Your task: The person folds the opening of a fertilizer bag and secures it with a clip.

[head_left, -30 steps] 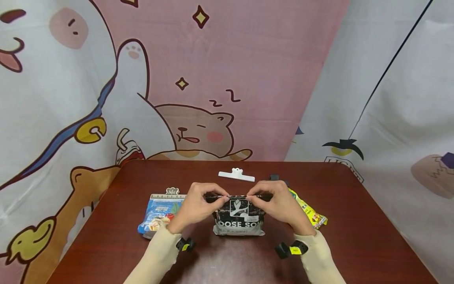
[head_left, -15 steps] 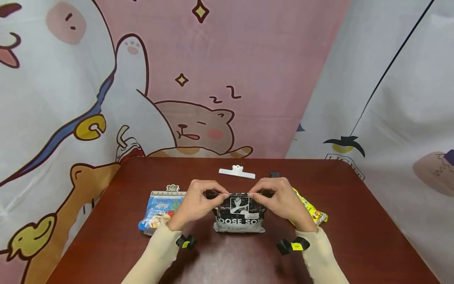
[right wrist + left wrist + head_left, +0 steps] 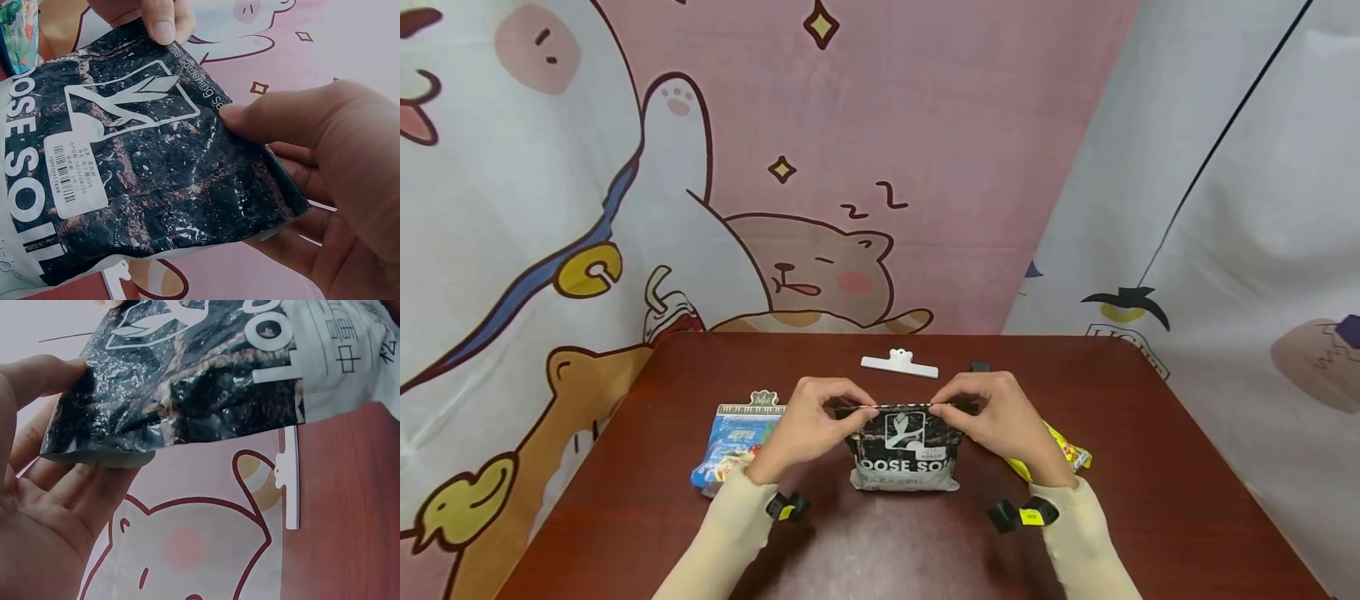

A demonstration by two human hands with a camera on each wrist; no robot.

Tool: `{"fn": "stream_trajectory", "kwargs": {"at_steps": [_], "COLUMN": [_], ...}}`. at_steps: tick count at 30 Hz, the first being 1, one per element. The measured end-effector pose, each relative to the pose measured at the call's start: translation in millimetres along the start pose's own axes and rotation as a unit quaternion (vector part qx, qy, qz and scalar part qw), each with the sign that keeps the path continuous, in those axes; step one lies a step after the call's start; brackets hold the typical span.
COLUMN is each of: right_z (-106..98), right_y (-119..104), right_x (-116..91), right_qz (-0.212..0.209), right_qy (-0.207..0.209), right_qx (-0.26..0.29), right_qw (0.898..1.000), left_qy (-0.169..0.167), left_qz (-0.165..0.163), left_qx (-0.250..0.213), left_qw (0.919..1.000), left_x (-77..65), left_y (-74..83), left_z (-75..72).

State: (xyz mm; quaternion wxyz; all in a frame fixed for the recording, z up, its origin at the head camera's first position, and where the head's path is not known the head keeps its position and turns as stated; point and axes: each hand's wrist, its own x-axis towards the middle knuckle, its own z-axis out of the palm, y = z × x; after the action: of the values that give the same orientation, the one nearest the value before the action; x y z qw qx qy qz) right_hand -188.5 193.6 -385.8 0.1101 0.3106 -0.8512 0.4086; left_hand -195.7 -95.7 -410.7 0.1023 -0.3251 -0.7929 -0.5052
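Observation:
A black and white soil bag (image 3: 904,450), lettered "LOOSE SOIL", stands upright on the table in the head view. My left hand (image 3: 817,421) pinches the left part of its top edge between thumb and fingers. At the other end of that edge, my right hand (image 3: 992,417) pinches it the same way. The right wrist view shows the thumb pressing the printed front of the soil bag (image 3: 144,206), with fingers behind. In the left wrist view, the left hand (image 3: 56,469) has its thumb on the front and its fingers beneath the bag's edge.
A blue packet (image 3: 733,446) with a metal ruler-like clip (image 3: 764,402) on top lies at the left. Behind the soil bag lies a white clip (image 3: 899,363). A yellow packet (image 3: 1071,450) is partly hidden behind the right arm, near a dark clip (image 3: 980,367).
Both hands keep hold of the bag's top edge. They have moved slightly apart along it, the left hand leftward and the right hand rightward. The bag stays in place.

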Motion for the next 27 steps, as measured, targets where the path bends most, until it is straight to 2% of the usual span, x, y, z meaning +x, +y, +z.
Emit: {"fn": "stream_trajectory", "kwargs": {"at_steps": [10,20,27], "right_z": [1,-1,-7], "right_y": [0,2,3], "right_x": [1,2,-1], "right_qz": [-0.013,-0.01,0.005], "right_qy": [0.008,0.006,0.001], "right_qx": [-0.029,-0.027,-0.034], "right_qw": [0.999,1.0,0.999], "left_qy": [0.011,0.008,0.005], "left_qz": [0.036,-0.012,-0.016], "left_qx": [-0.004,-0.005,-0.008], "left_qw": [0.9993,0.9999,0.9998], "left_x": [-0.1,-0.9,-1.4], "left_y": [-1.9,-2.2,-3.8], "left_z": [0.2,-3.3,-9.6]}}
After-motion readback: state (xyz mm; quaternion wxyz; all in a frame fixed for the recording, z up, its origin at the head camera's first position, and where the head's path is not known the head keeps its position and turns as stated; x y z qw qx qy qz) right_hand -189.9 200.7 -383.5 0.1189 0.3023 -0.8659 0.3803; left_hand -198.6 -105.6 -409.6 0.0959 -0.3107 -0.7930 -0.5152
